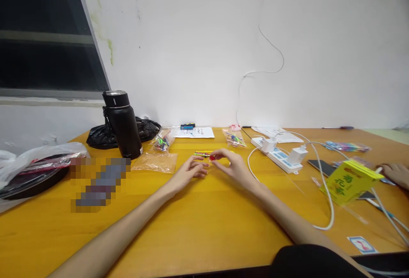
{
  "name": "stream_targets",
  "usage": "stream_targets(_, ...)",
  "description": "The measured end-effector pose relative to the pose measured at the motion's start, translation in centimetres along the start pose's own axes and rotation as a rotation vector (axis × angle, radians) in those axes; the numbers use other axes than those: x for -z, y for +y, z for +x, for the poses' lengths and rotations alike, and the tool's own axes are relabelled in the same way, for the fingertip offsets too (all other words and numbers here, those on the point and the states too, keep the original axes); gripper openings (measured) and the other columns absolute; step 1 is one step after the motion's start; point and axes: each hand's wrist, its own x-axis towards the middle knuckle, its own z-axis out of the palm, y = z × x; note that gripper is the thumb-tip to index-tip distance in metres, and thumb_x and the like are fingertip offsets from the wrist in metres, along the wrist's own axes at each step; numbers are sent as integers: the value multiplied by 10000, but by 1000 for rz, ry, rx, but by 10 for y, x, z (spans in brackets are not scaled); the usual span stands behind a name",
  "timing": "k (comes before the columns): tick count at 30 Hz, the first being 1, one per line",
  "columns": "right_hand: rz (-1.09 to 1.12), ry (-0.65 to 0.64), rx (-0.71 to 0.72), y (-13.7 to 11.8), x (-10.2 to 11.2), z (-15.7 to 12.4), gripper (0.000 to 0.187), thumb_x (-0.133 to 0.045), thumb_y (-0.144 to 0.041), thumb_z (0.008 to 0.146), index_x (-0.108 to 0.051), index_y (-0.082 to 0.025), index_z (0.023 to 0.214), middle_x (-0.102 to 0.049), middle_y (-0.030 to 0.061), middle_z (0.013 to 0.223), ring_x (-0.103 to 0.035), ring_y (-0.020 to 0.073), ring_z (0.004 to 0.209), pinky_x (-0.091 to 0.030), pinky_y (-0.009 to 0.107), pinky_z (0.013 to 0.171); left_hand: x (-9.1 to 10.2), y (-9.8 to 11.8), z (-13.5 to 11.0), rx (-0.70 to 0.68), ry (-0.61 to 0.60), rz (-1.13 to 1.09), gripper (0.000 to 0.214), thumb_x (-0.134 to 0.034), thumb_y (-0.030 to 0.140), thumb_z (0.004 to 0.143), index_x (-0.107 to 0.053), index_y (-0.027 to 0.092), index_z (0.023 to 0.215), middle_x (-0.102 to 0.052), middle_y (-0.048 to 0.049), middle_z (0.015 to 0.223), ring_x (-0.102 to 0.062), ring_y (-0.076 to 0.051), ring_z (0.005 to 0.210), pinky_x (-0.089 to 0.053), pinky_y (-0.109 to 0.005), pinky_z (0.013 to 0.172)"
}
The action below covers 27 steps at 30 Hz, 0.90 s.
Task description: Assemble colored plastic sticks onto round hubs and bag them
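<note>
Both my arms reach forward over a yellow wooden table [198,227]. My right hand [230,165] pinches a small red piece [212,157] between thumb and fingertips. A thin bundle of coloured sticks [202,154] lies on the table just beyond it, beside the red piece. My left hand [191,170] rests next to them with its fingers curled loosely, touching the table; whether it holds anything does not show.
A black flask [122,124] and black bag [145,128] stand at the back left; clear plastic bags of coloured bits [162,142] lie near them. A white power strip [277,154] with chargers and cables, a phone [322,167], a yellow carton [349,182] and another person's hand [396,172] are right.
</note>
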Motion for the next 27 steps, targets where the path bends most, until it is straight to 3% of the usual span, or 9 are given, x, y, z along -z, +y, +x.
stream_targets(3,22,-106,78,-13,-19,4,118,-607,-287,974,-673,-238,1058,-711,53,1070,-672,192,1020,-527,334,924,0,2,-1,26,-8,-68,448,-723,448,851,-558,175,1165,-705,-118,1100,-698,-203,973,-515,-382,970)
stream_targets(7,8,-157,130,-10,-25,11,130,-608,-286,975,-699,-243,1058,-692,71,1145,-652,208,1132,-519,351,977,3,2,-2,48,7,-100,477,-780,436,807,-580,157,1138,-735,-100,1004,-722,-189,896,-523,-373,975)
stream_targets(10,1,-221,166,-6,-22,16,255,-615,-284,967,-674,-272,1214,-641,80,1280,-613,214,1211,-500,375,1030,5,-2,1,48,40,-123,466,-802,432,787,-586,158,1095,-738,-81,970,-729,-180,868,-532,-365,965)
stream_targets(12,-25,-181,133,-1,-18,18,340,-586,-288,979,-619,-287,1318,-603,84,1339,-591,219,1237,-484,390,1053,6,-4,2,45,50,-125,451,-805,442,785,-582,158,1056,-744,-86,957,-737,-190,867,-537,-382,965)
stream_targets(14,-125,-69,50,9,-13,18,329,-524,-277,1002,-618,-277,1317,-611,88,1310,-580,231,1237,-469,403,1061,7,-5,3,47,48,-121,445,-800,459,789,-572,158,1025,-755,-113,978,-746,-204,867,-537,-413,971)
stream_targets(17,-389,28,-82,31,-5,14,248,-514,-257,992,-697,-239,1158,-661,95,1161,-608,262,1136,-472,419,1010,6,-5,3,53,34,-99,428,-789,462,805,-560,162,1007,-759,-154,1046,-751,-214,889,-530,-434,985)
stream_targets(21,-602,-43,-120,50,0,9,223,-537,-267,984,-739,-207,1057,-687,100,1063,-608,269,1055,-464,402,951,6,-3,2,53,21,-56,411,-781,455,814,-564,162,1004,-756,-158,1061,-746,-209,911,-527,-422,988)
stream_targets(27,-719,-147,-104,51,-5,12,251,-514,-227,1001,-760,-208,1049,-703,102,1025,-591,268,1030,-432,386,915,3,0,1,44,28,-33,411,-773,454,818,-566,162,1021,-748,-144,1046,-742,-204,908,-533,-410,978)
